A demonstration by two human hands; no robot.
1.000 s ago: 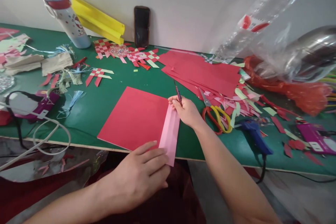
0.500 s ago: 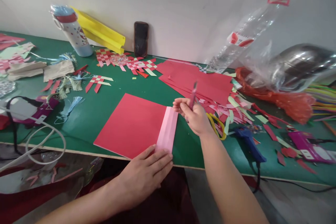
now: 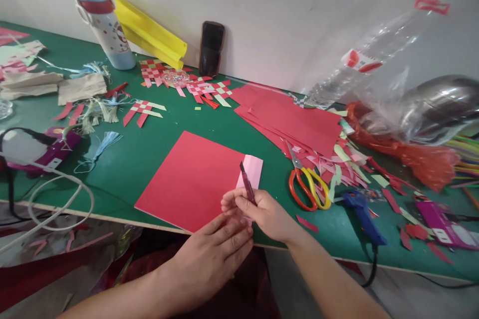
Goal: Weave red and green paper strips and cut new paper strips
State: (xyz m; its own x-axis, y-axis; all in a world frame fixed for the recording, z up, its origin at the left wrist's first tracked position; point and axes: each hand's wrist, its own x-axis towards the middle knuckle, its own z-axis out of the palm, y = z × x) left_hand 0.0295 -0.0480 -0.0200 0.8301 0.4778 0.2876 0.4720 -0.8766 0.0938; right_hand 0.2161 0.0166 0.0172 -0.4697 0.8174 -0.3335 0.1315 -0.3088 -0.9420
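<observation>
A red sheet (image 3: 194, 174) lies on the green table, with a folded pink strip (image 3: 253, 165) along its right side. My left hand (image 3: 217, 249) lies flat over the near end of the strip, fingers stretched out. Just above its fingertips, my right hand (image 3: 262, 212) holds a dark red pen (image 3: 246, 179) with its dark tip pointing up and away. The right hand covers the middle of the strip. Scissors (image 3: 307, 184) with red and yellow handles rest to the right of the sheet.
Red paper sheets (image 3: 295, 119) and scraps (image 3: 337, 159) lie beyond the scissors, near a blue glue gun (image 3: 361, 217). A phone (image 3: 211, 49), a flask (image 3: 108, 30) and a clear bottle (image 3: 374, 52) stand along the wall. Tassels (image 3: 99, 149) lie at the left.
My right hand has moved left and nearer, from beside the strip's far end to over it, close to my left hand. The scissors now show fully. The view has shifted slightly.
</observation>
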